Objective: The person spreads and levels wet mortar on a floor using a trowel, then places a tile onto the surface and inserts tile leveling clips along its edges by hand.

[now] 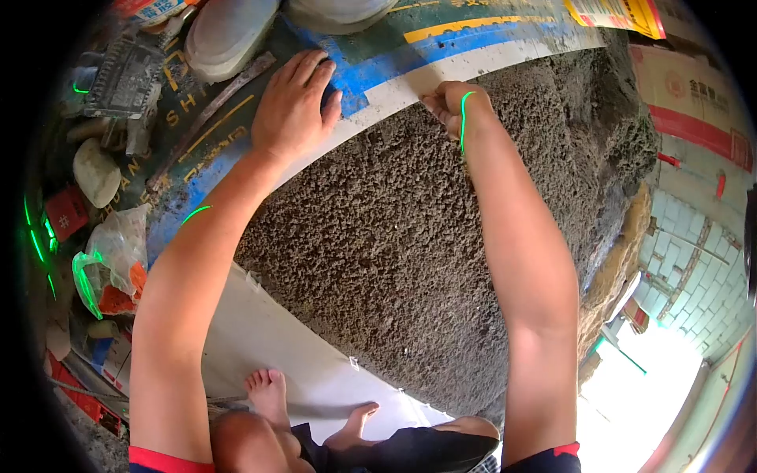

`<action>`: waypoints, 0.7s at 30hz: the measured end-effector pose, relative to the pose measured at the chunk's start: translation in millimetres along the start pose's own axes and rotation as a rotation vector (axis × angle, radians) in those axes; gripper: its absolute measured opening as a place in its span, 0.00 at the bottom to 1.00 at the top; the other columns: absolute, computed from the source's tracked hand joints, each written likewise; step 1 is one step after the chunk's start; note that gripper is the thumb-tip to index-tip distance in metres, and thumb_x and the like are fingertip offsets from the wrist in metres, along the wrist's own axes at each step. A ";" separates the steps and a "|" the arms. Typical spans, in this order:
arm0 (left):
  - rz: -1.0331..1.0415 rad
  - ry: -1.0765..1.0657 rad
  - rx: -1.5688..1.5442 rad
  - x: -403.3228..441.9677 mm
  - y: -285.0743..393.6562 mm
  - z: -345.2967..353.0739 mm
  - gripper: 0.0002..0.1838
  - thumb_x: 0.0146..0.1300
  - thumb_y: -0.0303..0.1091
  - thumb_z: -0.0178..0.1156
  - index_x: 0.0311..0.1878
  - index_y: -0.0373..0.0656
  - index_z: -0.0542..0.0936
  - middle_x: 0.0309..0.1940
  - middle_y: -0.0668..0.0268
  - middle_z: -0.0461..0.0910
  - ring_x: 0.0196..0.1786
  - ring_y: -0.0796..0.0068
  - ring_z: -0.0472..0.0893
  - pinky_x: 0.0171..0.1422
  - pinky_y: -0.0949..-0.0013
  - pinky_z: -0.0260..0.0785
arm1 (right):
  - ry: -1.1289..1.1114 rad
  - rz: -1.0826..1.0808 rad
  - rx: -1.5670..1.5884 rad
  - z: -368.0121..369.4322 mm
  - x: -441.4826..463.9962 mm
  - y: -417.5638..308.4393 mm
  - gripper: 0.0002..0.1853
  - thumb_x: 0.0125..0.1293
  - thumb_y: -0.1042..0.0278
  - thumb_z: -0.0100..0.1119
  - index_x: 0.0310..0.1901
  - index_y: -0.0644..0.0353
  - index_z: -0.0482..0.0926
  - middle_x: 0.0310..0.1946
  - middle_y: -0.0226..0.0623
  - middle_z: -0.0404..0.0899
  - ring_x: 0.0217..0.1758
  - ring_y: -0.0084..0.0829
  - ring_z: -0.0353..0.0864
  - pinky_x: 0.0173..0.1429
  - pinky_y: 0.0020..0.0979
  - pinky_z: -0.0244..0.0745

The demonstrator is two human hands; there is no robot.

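My left hand (300,102) lies with its fingers stretched out on a dark green printed sheet (225,126) with blue edging and yellow lettering. Along that sheet runs a white strip (394,93), which borders a bed of rough grey-brown mortar (378,213). At the strip's far part, my right hand (457,106) is closed, fingers curled downward against the border of the mortar. Whatever it may grip is hidden under the fingers. A thin green laser line crosses my right wrist and my left forearm.
White tile (315,355) with small clear clips lies under my bare feet. At left are pale rounded shell-like objects (229,35), a stick (213,118), a stone (97,173) and a plastic bag (118,244). A yellow packet (619,16) and a cardboard box (686,94) are at upper right.
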State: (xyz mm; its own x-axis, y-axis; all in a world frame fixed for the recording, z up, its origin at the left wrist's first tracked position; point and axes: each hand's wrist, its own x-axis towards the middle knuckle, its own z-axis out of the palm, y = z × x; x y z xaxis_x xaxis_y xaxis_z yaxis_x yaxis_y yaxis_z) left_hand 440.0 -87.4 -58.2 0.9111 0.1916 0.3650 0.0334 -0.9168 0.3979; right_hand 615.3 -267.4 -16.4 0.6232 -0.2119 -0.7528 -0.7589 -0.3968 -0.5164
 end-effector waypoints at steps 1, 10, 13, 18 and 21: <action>0.006 0.007 0.007 0.6 -0.3 0.7 0.22 0.67 0.39 0.59 0.59 0.35 0.75 0.61 0.55 0.73 0.65 0.53 0.71 0.71 0.54 0.65 | 0.007 -0.002 0.004 -4.8 -1.0 -4.0 0.11 0.69 0.76 0.48 0.44 0.72 0.80 0.26 0.39 0.84 0.25 0.27 0.85 0.18 0.24 0.68; 0.010 0.041 -0.003 -1.8 -3.6 5.8 0.22 0.66 0.39 0.61 0.58 0.37 0.76 0.61 0.57 0.74 0.65 0.55 0.72 0.70 0.55 0.66 | -0.131 -0.185 -0.429 -38.7 -4.1 -9.4 0.14 0.78 0.70 0.43 0.51 0.75 0.73 0.48 0.51 0.84 0.48 0.37 0.87 0.39 0.22 0.87; 0.009 0.038 0.005 -0.7 -3.1 5.7 0.22 0.66 0.39 0.61 0.59 0.37 0.76 0.61 0.57 0.74 0.65 0.55 0.72 0.70 0.55 0.65 | -0.101 -0.159 -0.105 -26.5 -21.2 -0.8 0.12 0.74 0.70 0.52 0.45 0.73 0.79 0.38 0.48 0.85 0.38 0.33 0.87 0.39 0.22 0.88; -0.003 0.022 0.022 -1.3 -2.2 3.3 0.22 0.67 0.40 0.60 0.59 0.38 0.76 0.61 0.58 0.73 0.65 0.55 0.71 0.70 0.55 0.65 | -0.118 -0.160 -0.163 -15.1 -9.8 3.7 0.12 0.74 0.71 0.52 0.39 0.73 0.81 0.35 0.45 0.86 0.32 0.30 0.87 0.33 0.22 0.86; 0.005 0.035 0.006 -2.3 -4.6 6.2 0.22 0.67 0.41 0.59 0.59 0.39 0.76 0.62 0.58 0.73 0.66 0.56 0.71 0.71 0.55 0.65 | 0.026 -0.344 -0.745 -11.3 -9.9 0.1 0.10 0.70 0.75 0.55 0.35 0.73 0.83 0.31 0.45 0.86 0.27 0.26 0.86 0.27 0.20 0.79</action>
State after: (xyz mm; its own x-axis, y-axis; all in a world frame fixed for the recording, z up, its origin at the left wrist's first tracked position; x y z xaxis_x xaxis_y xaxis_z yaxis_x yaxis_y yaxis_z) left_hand 440.3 -85.8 -66.1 0.8965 0.1987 0.3960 0.0313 -0.9200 0.3907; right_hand 611.2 -275.5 -4.4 0.8094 0.0126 -0.5871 -0.2053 -0.9306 -0.3030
